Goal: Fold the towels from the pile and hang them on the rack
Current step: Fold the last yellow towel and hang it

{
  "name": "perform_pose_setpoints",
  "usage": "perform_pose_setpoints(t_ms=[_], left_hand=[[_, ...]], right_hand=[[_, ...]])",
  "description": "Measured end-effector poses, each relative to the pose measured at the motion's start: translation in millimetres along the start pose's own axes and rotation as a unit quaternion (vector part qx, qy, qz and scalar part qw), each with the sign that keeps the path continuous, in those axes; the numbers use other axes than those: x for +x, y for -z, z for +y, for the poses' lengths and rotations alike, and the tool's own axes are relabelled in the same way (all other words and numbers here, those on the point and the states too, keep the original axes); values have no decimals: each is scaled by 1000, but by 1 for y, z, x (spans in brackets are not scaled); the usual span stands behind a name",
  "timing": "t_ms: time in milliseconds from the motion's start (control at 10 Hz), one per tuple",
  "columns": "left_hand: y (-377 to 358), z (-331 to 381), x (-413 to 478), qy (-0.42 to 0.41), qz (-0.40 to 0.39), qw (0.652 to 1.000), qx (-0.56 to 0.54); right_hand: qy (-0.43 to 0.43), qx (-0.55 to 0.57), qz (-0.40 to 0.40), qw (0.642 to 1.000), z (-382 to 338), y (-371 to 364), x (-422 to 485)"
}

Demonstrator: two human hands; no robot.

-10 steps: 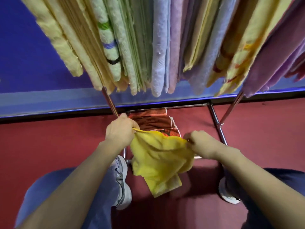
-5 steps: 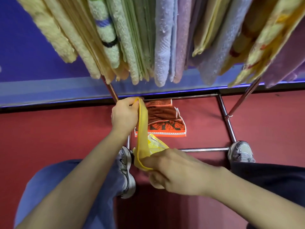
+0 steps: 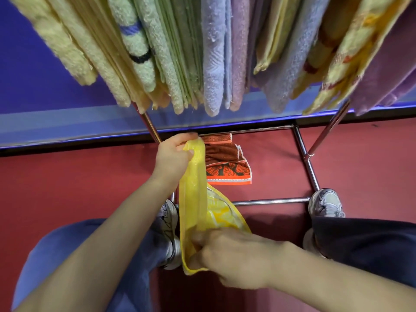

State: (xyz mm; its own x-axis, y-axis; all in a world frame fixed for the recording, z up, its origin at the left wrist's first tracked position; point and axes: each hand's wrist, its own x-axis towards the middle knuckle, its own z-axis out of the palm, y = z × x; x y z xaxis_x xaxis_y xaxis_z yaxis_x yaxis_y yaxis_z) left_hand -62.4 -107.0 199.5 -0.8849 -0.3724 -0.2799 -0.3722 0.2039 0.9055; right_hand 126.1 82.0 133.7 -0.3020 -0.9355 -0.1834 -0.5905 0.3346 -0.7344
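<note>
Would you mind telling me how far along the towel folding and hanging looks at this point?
Done: many folded towels already hang on the rack. In hand: the left hand and right hand stretch a yellow towel between them, mid-fold and not yet hung. Left: an orange patterned towel lies on the red floor; no further pile is in view.

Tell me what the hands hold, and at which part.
Both hold the yellow towel: left hand at its upper end, right hand at its lower end.
</note>
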Motion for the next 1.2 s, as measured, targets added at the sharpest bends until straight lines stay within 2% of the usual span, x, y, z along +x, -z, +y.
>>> perform_pose_setpoints(t_ms=[100,200,300,400,600,700,800,1000,1200], left_hand=[[0,-6,1,-70,-37,989,125],[-8,-3,-10,-98,-161,975,115],[-14,6,-23,-87,-229,967,76],[-12,11,-25,-92,-239,966,44],[-10,12,-23,-91,-256,962,14],[-9,11,-23,-100,-264,959,19],[-8,11,-23,-110,-270,956,28],[-6,9,-19,-138,-266,949,95],[-6,6,-19,-174,-264,932,176]], right_hand=[[-21,-156,23,987,13,121,28],[-40,-107,189,975,21,164,35],[-140,30,300,943,27,174,38],[-211,225,336,890,42,186,38],[-244,338,400,816,54,194,36],[-267,328,419,804,57,197,35],[-294,306,419,803,59,197,36],[-296,229,396,839,59,200,34],[-296,155,391,857,58,198,34]])
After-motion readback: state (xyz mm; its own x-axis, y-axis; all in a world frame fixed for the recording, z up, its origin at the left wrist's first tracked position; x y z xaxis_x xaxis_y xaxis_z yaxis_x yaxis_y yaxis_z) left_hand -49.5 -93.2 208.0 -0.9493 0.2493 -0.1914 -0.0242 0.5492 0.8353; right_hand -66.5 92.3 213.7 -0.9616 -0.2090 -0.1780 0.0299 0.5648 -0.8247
